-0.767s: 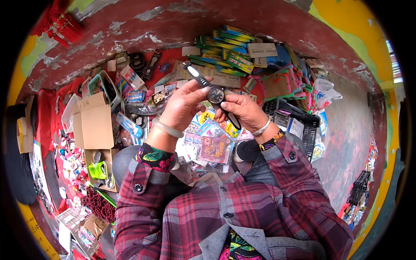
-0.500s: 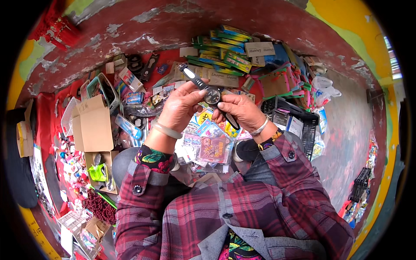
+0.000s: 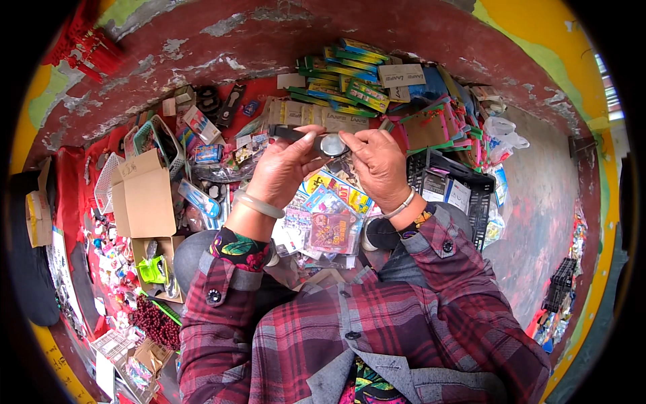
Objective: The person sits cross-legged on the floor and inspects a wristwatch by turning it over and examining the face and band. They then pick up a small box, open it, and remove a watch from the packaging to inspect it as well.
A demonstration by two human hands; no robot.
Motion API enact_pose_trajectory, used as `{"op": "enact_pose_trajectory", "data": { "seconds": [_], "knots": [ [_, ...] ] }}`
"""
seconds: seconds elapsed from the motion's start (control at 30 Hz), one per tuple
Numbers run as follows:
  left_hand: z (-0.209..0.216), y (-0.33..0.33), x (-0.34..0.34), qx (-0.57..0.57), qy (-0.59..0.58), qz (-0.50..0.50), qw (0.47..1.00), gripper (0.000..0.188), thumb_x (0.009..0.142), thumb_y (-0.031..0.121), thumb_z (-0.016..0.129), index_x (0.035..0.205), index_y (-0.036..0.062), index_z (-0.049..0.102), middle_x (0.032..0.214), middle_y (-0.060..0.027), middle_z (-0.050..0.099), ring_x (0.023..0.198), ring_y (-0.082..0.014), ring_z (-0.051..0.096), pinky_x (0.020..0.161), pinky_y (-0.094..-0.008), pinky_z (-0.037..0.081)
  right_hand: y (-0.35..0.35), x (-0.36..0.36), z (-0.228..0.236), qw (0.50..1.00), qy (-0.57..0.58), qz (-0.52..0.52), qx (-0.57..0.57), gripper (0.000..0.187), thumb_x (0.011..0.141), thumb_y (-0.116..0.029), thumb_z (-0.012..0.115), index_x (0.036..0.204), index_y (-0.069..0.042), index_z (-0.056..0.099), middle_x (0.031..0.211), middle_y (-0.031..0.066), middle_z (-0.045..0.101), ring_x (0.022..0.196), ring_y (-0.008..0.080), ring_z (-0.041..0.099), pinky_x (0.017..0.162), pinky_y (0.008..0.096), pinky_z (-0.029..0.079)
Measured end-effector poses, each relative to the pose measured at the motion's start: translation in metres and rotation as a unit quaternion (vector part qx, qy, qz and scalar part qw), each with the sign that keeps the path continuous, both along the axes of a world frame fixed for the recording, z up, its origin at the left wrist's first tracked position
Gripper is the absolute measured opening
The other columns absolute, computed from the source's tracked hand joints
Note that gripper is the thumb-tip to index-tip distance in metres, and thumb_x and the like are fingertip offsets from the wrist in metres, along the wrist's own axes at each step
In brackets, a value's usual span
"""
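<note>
Between both hands is a wristwatch (image 3: 332, 145) with a black strap, held up over the pile in front of me. A pale, silvery round side of its case faces up. My left hand (image 3: 286, 161) pinches the watch between thumb and fingers on the left, and one strap end sticks out past it to the left. At the right edge of the case, my right hand (image 3: 378, 165) is closed, its thumb and forefinger against the watch. The other strap end is hidden by this hand. Under the hands lie packaged goods, among them a red packet (image 3: 333, 232).
Yellow-green flat boxes (image 3: 346, 77) are stacked by the wall. On the left stand an open cardboard box (image 3: 145, 192) and a mesh basket (image 3: 161, 141). A black crate (image 3: 471, 182) with packs is at my right, near a white plastic bag (image 3: 505, 131).
The watch has been turned over: its dark dial faced up before, and now a pale round side does. Its strap lies more level, and my right hand has shifted slightly.
</note>
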State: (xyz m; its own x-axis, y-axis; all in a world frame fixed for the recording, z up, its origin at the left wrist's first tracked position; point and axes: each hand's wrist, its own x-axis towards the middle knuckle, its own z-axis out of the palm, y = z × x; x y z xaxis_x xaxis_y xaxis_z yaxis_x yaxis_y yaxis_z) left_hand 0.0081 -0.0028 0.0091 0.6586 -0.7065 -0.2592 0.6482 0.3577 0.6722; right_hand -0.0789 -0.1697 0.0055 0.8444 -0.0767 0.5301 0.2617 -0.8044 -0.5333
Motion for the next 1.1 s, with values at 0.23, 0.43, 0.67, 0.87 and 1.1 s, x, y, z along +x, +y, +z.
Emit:
{"op": "enact_pose_trajectory", "data": {
  "seconds": [0.23,0.43,0.67,0.87,1.1],
  "knots": [
    [-0.008,0.004,0.004,-0.048,0.020,-0.027,0.998,0.035,0.091,0.018,0.048,0.120,-0.0011,0.047,0.102,-0.0149,0.061,0.092,-0.0207,0.060,0.088,-0.0347,0.045,0.000,-0.001,0.004,0.999,-0.021,-0.038,-0.022,0.055,0.066,0.002,0.059,0.120,-0.006,0.052,0.088,0.0115,0.055,0.080,0.0291,0.052,0.074,0.0379,0.043],
    [-0.006,0.005,0.005,-0.056,0.017,-0.026,0.998,0.036,0.091,0.018,0.048,0.122,-0.0012,0.046,0.105,-0.0147,0.061,0.096,-0.0209,0.060,0.090,-0.0338,0.045,0.001,-0.002,0.006,0.999,-0.009,-0.036,0.011,0.057,0.065,0.002,0.060,0.121,-0.006,0.050,0.088,0.0116,0.055,0.081,0.0294,0.053,0.073,0.0380,0.044],
    [-0.008,0.007,0.007,-0.050,0.005,-0.028,0.998,0.037,0.090,0.018,0.049,0.122,-0.0009,0.046,0.106,-0.0134,0.061,0.096,-0.0203,0.061,0.088,-0.0332,0.045,0.005,-0.001,0.007,0.995,0.019,-0.052,0.089,0.052,0.067,0.002,0.059,0.117,-0.008,0.052,0.086,0.0103,0.057,0.081,0.0278,0.055,0.074,0.0368,0.044],
    [-0.007,0.009,0.009,-0.049,0.010,-0.011,0.999,0.036,0.090,0.017,0.049,0.121,-0.0007,0.047,0.104,-0.0129,0.062,0.094,-0.0200,0.061,0.086,-0.0331,0.046,-0.003,0.002,0.000,0.993,0.035,-0.053,0.099,0.044,0.068,-0.001,0.060,0.111,-0.008,0.056,0.086,0.0109,0.060,0.081,0.0265,0.058,0.073,0.0343,0.046],
    [-0.016,0.017,0.018,-0.034,0.022,0.026,0.999,0.034,0.091,0.016,0.047,0.121,0.0011,0.048,0.105,-0.0137,0.061,0.095,-0.0201,0.059,0.087,-0.0329,0.045,-0.048,0.005,0.009,0.915,0.250,0.051,0.313,0.025,0.072,-0.005,0.066,0.096,0.002,0.060,0.087,0.0038,0.063,0.081,0.0113,0.059,0.071,0.0239,0.047]
  ]
}}
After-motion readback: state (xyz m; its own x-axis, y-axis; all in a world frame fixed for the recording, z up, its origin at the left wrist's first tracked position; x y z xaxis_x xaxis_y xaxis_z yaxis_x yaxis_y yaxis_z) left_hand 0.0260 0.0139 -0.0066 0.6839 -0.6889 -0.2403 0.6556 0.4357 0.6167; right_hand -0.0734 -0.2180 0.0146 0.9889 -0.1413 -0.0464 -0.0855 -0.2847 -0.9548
